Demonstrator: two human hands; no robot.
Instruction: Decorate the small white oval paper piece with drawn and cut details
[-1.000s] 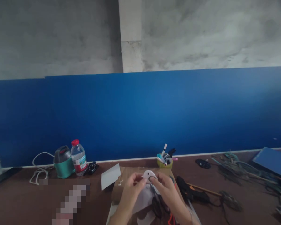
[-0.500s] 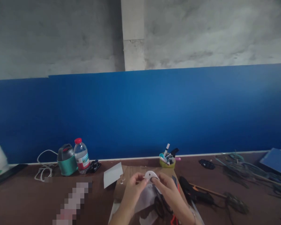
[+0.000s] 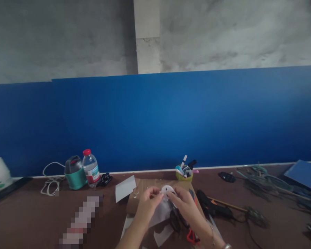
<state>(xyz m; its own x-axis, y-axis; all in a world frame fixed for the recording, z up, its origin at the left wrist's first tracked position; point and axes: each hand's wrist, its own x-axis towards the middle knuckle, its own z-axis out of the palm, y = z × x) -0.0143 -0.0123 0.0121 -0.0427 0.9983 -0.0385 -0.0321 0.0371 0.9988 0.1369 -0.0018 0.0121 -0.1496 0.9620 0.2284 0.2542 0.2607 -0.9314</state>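
Observation:
Over the middle of the desk, both hands hold a small white rounded piece (image 3: 167, 189) with a dark spot near its top; its exact kind cannot be made out. My left hand (image 3: 150, 201) pinches its left edge between thumb and fingers. My right hand (image 3: 184, 204) is closed on its right side, the thumb lying across its front. Below the hands lie white paper (image 3: 161, 212) and a torn paper scrap (image 3: 163, 236). A black looped object (image 3: 174, 221), like a scissors handle, shows beside my right wrist. Brown cardboard (image 3: 134, 205) lies underneath.
At the left stand a water bottle (image 3: 91, 169), a green-grey container (image 3: 75, 174) and a white cable (image 3: 51, 185). A pen holder (image 3: 184, 175) stands behind the cardboard. To the right lie a black glue gun (image 3: 217, 210), a red-handled tool (image 3: 191, 237) and tangled wires (image 3: 264, 183).
The white piece has turned slightly in my fingers and its dark spot has shifted. Both hands keep their pinch. The whole view has tilted down a little, so the background sits higher.

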